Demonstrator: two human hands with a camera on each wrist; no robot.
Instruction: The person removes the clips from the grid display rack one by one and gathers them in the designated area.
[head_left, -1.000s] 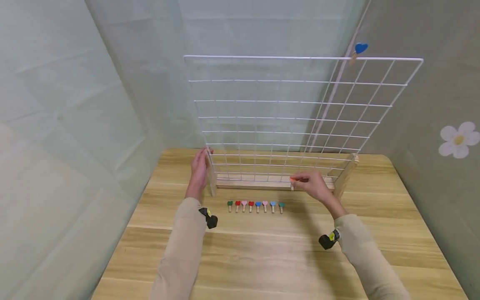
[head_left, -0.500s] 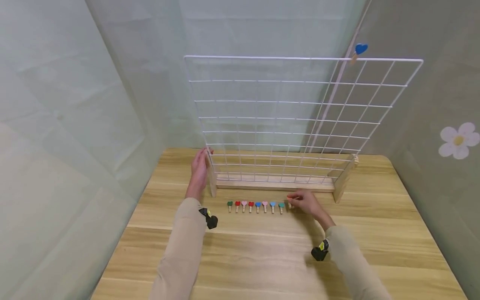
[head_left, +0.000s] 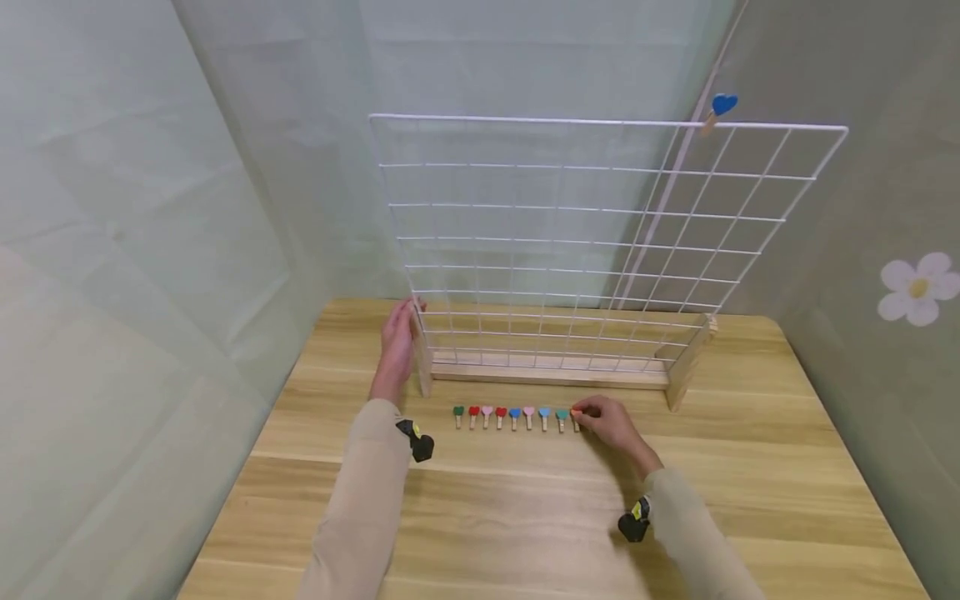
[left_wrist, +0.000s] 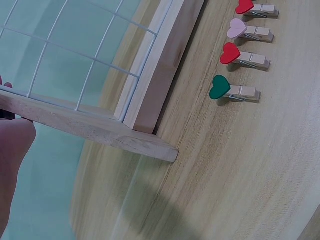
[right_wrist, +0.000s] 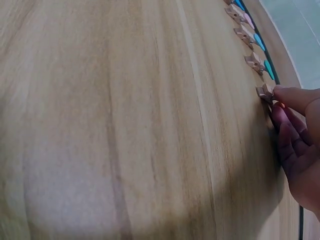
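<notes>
A white wire grid stands upright in a wooden base on the table. My left hand lies flat against the base's left wooden foot, fingers straight. In front of the base is a row of several small heart-topped clothespins; the green one is leftmost. My right hand is low on the table at the row's right end, pinching an orange-heart clothespin. In the right wrist view its wooden tail pokes out from under my fingertips.
A blue-heart clothespin is clipped to the grid's top wire near the right corner. Pale curtain walls close in at left, back and right. Bare wooden tabletop stretches toward me.
My right hand has come down from the grid's lower edge to the table, bringing the orange clothespin to the right end of the row. The left hand has stayed put.
</notes>
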